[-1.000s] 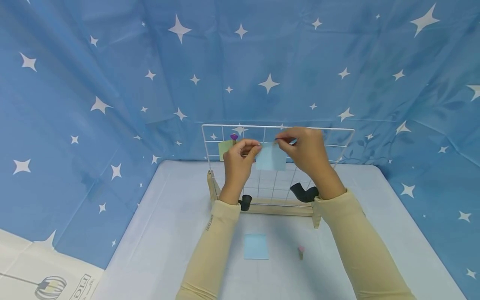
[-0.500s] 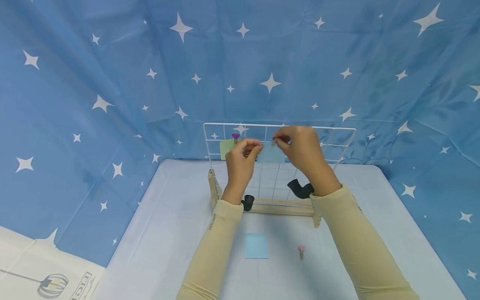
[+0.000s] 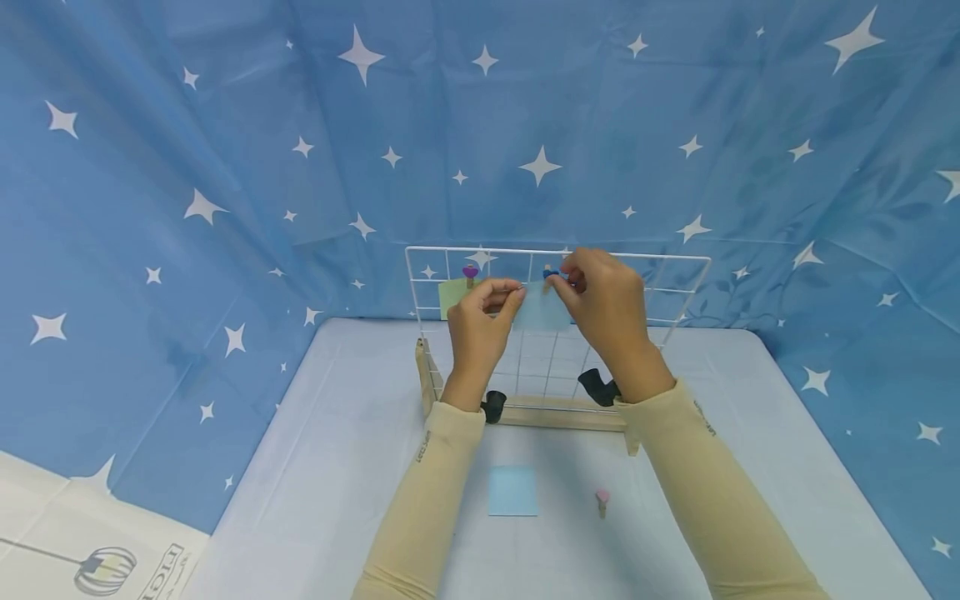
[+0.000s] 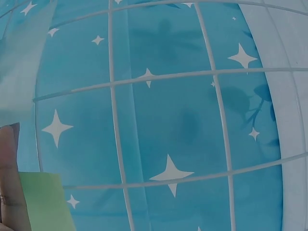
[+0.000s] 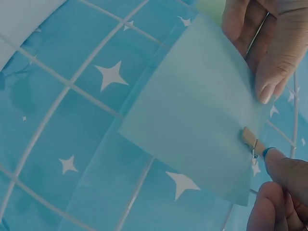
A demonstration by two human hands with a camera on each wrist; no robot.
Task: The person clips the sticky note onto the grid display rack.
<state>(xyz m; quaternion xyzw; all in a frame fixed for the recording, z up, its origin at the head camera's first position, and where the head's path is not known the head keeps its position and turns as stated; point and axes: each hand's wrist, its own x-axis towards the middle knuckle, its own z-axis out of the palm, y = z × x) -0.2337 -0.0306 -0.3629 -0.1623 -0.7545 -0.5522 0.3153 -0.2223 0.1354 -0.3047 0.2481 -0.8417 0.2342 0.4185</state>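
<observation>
My left hand (image 3: 477,333) pinches the upper left corner of a light blue paper square (image 3: 546,312) against the white wire grid (image 3: 622,253). My right hand (image 3: 609,310) grips a small wooden clothespin (image 5: 251,139) with a blue heart (image 3: 551,273) at its top edge. In the right wrist view, the clothespin's tip lies over the paper near that edge, with thumb and fingers at its other end. Left of my left hand, a green paper square (image 3: 452,296) hangs from the grid by a clothespin with a purple heart (image 3: 470,272).
The grid stands in a wooden base (image 3: 562,418) on a white-covered table (image 3: 330,500). Nearer lie another light blue square (image 3: 513,492) and a clothespin with a pink heart (image 3: 602,502). A blue curtain (image 3: 225,150) with white stars hangs behind.
The blue paper has gone back against the grid. My right hand has shifted its hold on the clothespin, so the blue heart now shows. The left hand stays nearly still.
</observation>
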